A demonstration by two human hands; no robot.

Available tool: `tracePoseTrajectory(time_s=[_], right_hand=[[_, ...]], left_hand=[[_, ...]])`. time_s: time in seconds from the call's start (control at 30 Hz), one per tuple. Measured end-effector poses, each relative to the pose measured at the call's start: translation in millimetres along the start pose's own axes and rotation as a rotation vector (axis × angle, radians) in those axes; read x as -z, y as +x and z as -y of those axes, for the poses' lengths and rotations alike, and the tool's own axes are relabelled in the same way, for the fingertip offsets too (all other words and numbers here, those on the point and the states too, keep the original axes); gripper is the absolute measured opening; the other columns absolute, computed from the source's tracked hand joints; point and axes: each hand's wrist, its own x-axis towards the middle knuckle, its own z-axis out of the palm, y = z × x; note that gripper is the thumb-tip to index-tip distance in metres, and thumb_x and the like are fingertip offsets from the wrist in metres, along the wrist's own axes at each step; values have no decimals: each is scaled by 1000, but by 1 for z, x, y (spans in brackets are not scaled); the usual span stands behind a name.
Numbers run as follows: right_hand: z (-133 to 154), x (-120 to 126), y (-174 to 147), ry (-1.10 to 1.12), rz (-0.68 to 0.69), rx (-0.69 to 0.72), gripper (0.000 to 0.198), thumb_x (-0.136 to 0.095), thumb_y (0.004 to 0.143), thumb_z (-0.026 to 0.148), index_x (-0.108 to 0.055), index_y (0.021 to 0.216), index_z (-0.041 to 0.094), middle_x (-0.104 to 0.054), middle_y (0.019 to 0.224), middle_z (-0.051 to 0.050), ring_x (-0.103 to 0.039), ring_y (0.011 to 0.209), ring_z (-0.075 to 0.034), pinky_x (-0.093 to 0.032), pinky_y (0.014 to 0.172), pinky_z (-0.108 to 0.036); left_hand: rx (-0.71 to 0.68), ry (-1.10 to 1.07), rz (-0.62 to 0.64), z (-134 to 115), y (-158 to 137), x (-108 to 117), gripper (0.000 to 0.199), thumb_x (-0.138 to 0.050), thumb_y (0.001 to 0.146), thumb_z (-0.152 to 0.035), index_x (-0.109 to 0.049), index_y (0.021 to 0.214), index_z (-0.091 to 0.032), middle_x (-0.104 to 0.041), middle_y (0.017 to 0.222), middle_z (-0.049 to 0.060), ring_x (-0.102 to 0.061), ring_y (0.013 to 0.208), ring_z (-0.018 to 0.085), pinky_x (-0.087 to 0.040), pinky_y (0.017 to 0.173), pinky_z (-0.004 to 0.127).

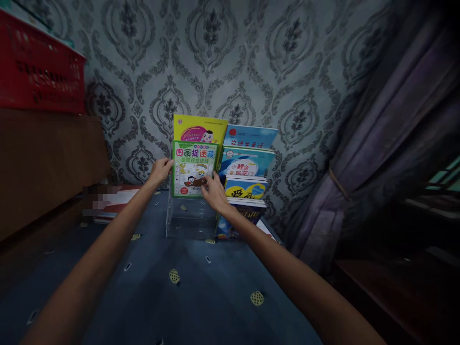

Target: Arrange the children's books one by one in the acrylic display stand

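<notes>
A green-bordered picture book point(185, 167) stands upright in the left column of a clear tiered book rack point(192, 225), in front of a yellow book point(194, 123). At its left edge, my left hand point(161, 171) pinches the cover. My right hand point(214, 191) grips the lower right side, with fingers on the front and near the edge. Beside it, the right column holds a light blue book point(251, 136), a blue book with a fish title point(251, 164), a yellow-and-blue book point(251, 188) and dark blue books point(246, 213). The lower left tiers show through as bare clear plastic.
The rack stands on a blue patterned cloth point(151, 287) against a papered wall. Some books point(118, 199) lie flat at left, near a brown wooden cabinet point(50, 167) with a red basket point(43, 67) on top. A tied purple curtain point(334, 191) hangs at right.
</notes>
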Motion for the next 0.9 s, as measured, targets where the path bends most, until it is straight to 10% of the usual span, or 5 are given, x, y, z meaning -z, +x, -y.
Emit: tracePoseTrajectory(time_s=[0.9], right_hand=[[1, 30, 11, 12, -23, 175, 34, -53, 87, 15, -67, 118, 12, -58, 139, -22, -39, 149, -33, -41, 116, -49]], left_hand=[[86, -214, 36, -11, -8, -13, 22, -39, 93, -32, -52, 82, -17, -62, 80, 2, -60, 46, 10, -26, 40, 19]])
